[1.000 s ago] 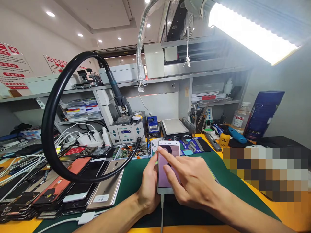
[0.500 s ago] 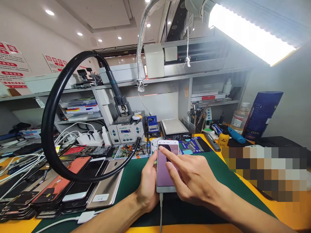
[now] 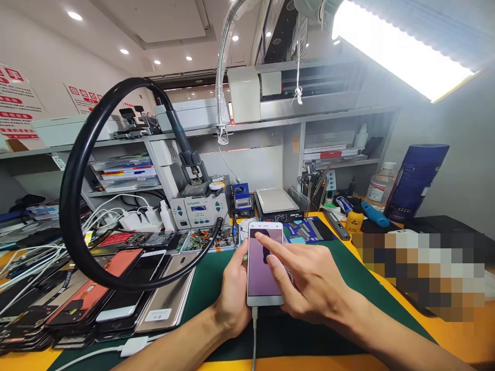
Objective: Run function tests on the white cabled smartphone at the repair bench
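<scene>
A white smartphone (image 3: 265,288) is held upright over the green mat, its lit screen pinkish purple with a dark shape near the top. My left hand (image 3: 235,293) grips the phone along its left side, fingers partly hidden behind it. The index finger of my right hand (image 3: 313,278) is stretched out over the upper left of the screen, seemingly touching it. The thumb hangs over the right half of the display, and the other fingers are mostly hidden. A white cable (image 3: 254,330) runs down from the phone's bottom edge.
Stacked phones and phone parts (image 3: 116,288) lie at left, under a looping black hose (image 3: 67,201). Behind stand a hot-air station (image 3: 201,208), a tray of small parts (image 3: 209,239) and a flat plate device (image 3: 276,201). At right are a yellow bottle (image 3: 353,222) and a clear bottle (image 3: 381,185).
The whole view has shifted slightly, so the scene sits a little further left. My left hand keeps hold of the phone; my right index finger stays at the upper left of the screen.
</scene>
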### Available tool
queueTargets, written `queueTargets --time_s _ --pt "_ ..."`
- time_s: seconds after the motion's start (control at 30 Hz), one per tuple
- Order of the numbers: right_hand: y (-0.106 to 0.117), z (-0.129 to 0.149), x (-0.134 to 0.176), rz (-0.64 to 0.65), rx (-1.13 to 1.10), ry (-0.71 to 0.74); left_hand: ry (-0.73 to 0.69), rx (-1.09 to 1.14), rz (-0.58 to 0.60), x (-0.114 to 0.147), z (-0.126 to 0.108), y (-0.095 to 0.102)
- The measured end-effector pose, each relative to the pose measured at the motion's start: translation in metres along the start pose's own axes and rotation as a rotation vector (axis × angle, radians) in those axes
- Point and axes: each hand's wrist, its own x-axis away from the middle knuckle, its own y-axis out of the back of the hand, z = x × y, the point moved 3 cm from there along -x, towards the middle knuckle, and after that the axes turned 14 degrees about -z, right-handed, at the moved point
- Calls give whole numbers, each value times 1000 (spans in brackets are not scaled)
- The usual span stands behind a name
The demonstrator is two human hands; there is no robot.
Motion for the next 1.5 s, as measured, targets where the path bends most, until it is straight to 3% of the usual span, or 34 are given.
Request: queueTargets --time_s 0.5,0.9,1.3,1.5 --pt "3 -4 -5 -7 -39 -34 -3 -7 117 -2 1 0" --pt "4 -8 -4 24 11 -63 12 -24 109 0 -1 -2" --pt "5 -16 -4 -50 -40 -75 8 -55 49 2 -7 -2" --pt "7 -18 -5 -79 -22 -59 -5 -41 102 1 -7 -1"
